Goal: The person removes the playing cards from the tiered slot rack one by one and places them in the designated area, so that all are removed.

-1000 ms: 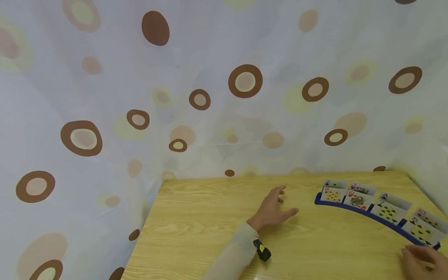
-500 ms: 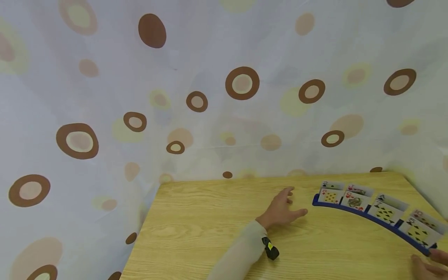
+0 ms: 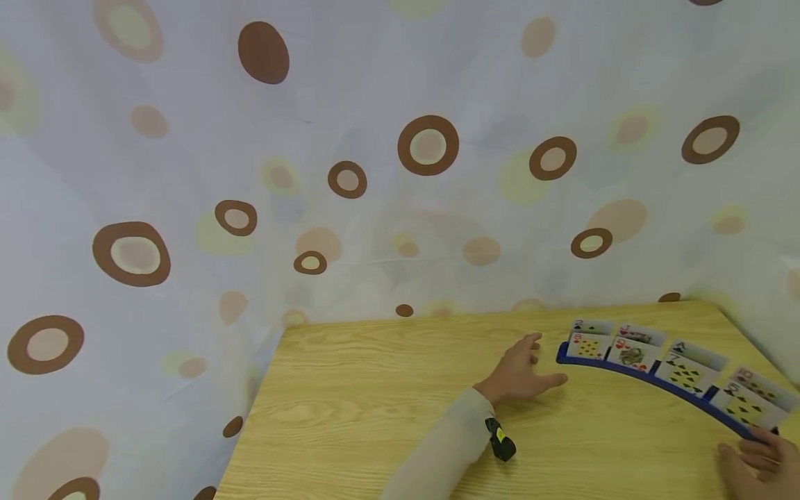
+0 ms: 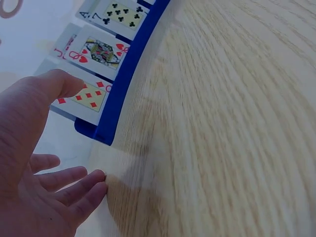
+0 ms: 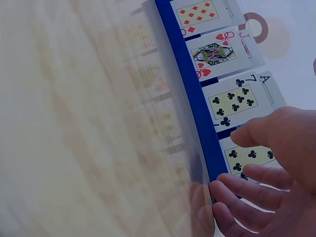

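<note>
By right hand [image 3: 764,464], fingers loosely parted, empty; curved blue plastic rack [image 4: 128,69], white playing cards [image 4: 101,53]; left hand [image 3: 519,375] near, spread, empty

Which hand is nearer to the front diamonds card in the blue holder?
Left. The left hand is beside the holder end where the diamonds card stands; the right hand is at the opposite end.

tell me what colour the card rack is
The rack is blue, clearest in the left wrist view.

Smooth plastic is shown by the holder [image 4: 129,69], printed paper by the cards [image 4: 101,53]; the worktop [image 3: 375,389] is finished in glossy wood grain, the backdrop [image 3: 375,90] apparently in cloth.
</note>
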### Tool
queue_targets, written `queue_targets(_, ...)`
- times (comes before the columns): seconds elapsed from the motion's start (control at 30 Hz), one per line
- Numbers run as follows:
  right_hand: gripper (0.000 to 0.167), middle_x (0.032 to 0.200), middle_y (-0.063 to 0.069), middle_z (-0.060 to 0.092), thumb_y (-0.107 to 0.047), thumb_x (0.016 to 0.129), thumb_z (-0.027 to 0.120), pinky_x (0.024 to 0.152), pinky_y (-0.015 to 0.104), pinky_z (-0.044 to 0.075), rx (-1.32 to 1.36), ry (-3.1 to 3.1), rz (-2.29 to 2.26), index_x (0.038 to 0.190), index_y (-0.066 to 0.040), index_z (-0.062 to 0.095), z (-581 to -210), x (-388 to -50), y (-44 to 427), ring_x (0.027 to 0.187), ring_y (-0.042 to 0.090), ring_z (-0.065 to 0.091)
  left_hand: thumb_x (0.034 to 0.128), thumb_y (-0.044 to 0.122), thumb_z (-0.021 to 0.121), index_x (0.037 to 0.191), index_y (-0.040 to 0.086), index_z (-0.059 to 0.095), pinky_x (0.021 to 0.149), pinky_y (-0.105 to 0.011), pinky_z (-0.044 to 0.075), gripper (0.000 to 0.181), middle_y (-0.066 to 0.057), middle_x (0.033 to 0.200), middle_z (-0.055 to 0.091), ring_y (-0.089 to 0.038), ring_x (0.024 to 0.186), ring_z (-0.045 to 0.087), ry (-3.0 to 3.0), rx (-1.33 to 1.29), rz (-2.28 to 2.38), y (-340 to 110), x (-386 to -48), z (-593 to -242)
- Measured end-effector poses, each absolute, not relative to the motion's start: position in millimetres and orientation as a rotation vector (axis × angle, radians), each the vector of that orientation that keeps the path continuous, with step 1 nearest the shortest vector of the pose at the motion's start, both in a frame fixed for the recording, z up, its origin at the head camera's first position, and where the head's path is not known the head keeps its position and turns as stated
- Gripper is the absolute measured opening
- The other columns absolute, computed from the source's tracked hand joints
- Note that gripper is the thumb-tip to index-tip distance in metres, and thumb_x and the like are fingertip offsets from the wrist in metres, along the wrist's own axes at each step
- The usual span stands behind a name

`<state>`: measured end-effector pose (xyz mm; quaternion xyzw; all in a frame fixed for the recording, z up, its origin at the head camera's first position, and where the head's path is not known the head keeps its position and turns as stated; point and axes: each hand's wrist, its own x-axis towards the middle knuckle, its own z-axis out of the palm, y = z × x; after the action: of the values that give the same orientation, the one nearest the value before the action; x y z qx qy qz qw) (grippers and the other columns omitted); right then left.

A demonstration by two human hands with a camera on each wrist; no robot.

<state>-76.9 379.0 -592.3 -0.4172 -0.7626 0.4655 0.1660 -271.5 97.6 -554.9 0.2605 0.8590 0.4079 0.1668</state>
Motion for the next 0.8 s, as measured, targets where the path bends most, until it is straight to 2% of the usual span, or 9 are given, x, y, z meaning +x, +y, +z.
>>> queue_targets(0.03, 0.065, 0.125, 0.014, 0.059, -0.019, 0.109, 0.057, 0.101, 0.051, 0.045, -1.176, -2.208, 1.315, 0.166, 0.003, 0.035, -590.5, -76.7, 380.2, 0.076, -0.017, 0.026, 0.0998, 0.045, 0.078, 0.172, 0.019, 0.032, 0.107, -0.032, 0.057, 0.089, -0.001, 0.165, 0.053, -0.014, 0.139, 0.063, 2.443, 0.745, 1.161, 99.3, -271.0, -554.5)
queue_targets(0.1, 0.067, 0.137, 0.041, 0.046, -0.016, 0.109, 0.055, 0.109, 0.067, 0.041, -1.147, -2.284, 1.288, 0.165, 0.011, 0.029, -587.8, -78.6, 381.0, 0.085, -0.002, 0.045, 0.0996, 0.044, 0.078, 0.171, 0.018, 0.033, 0.108, -0.031, 0.056, 0.089, 0.000, 0.164, 0.054, -0.013, 0.140, 0.063, 2.445, 0.744, 1.154, 100.6, -270.6, -553.7)
queue_targets(0.2, 0.068, 0.145, 0.045, 0.042, -0.016, 0.109, 0.054, 0.114, 0.073, 0.036, -1.135, -2.328, 1.276, 0.165, 0.012, 0.027, -587.7, -81.2, 381.7, 0.112, 0.035, 0.058, 0.0993, 0.044, 0.078, 0.171, 0.018, 0.034, 0.109, -0.029, 0.055, 0.088, 0.001, 0.163, 0.055, -0.012, 0.140, 0.062, 2.451, 0.747, 1.144, 103.2, -270.1, -553.4)
queue_targets(0.27, 0.068, 0.146, 0.045, 0.041, -0.013, 0.108, 0.054, 0.115, 0.074, 0.035, -1.144, -2.340, 1.258, 0.165, 0.012, 0.026, -588.8, -83.6, 381.8, 0.128, 0.062, 0.044, 0.0993, 0.044, 0.078, 0.170, 0.018, 0.035, 0.110, -0.029, 0.055, 0.087, 0.002, 0.163, 0.055, -0.011, 0.140, 0.062, 2.457, 0.751, 1.136, 105.0, -269.8, -553.4)
queue_targets(0.4, 0.069, 0.148, 0.045, 0.041, -0.008, 0.107, 0.055, 0.113, 0.073, 0.037, -1.167, -2.325, 1.244, 0.167, 0.010, 0.026, -593.0, -86.9, 382.6, 0.132, 0.063, 0.043, 0.0990, 0.043, 0.079, 0.170, 0.018, 0.036, 0.110, -0.029, 0.054, 0.087, 0.004, 0.164, 0.054, -0.009, 0.140, 0.061, 2.458, 0.757, 1.133, 108.6, -270.3, -554.0)
queue_targets(0.5, 0.069, 0.149, 0.044, 0.043, -0.009, 0.107, 0.056, 0.100, 0.063, 0.045, -1.171, -2.346, 1.228, 0.167, 0.009, 0.027, -594.2, -88.6, 384.1, 0.128, 0.061, 0.046, 0.0992, 0.044, 0.079, 0.170, 0.020, 0.036, 0.110, -0.029, 0.055, 0.086, 0.005, 0.164, 0.054, -0.008, 0.139, 0.061, 2.464, 0.761, 1.120, 110.0, -270.9, -553.6)
queue_targets(0.57, 0.069, 0.149, 0.044, 0.044, -0.010, 0.107, 0.056, 0.098, 0.062, 0.047, -1.158, -2.360, 1.225, 0.167, 0.009, 0.027, -594.7, -89.0, 384.9, 0.128, 0.061, 0.048, 0.0994, 0.045, 0.078, 0.170, 0.021, 0.037, 0.109, -0.029, 0.055, 0.085, 0.006, 0.161, 0.057, -0.007, 0.138, 0.061, 2.478, 0.771, 1.097, 110.8, -271.3, -553.3)
queue_targets(0.7, 0.067, 0.152, 0.046, 0.043, -0.010, 0.108, 0.055, 0.106, 0.071, 0.045, -1.141, -2.384, 1.218, 0.166, 0.010, 0.027, -595.6, -90.4, 387.1, 0.132, 0.064, 0.047, 0.0995, 0.046, 0.077, 0.169, 0.023, 0.039, 0.110, -0.028, 0.054, 0.083, 0.006, 0.152, 0.064, -0.005, 0.135, 0.062, 2.497, 0.796, 1.058, 112.8, -271.5, -553.0)
queue_targets(0.8, 0.064, 0.153, 0.046, 0.043, -0.011, 0.109, 0.054, 0.110, 0.072, 0.044, -1.120, -2.419, 1.195, 0.164, 0.012, 0.030, -596.8, -92.0, 390.0, 0.132, 0.065, 0.048, 0.0994, 0.047, 0.077, 0.168, 0.024, 0.040, 0.110, -0.028, 0.053, 0.081, 0.006, 0.148, 0.067, -0.005, 0.134, 0.061, 2.501, 0.810, 1.052, 115.7, -272.0, -554.0)
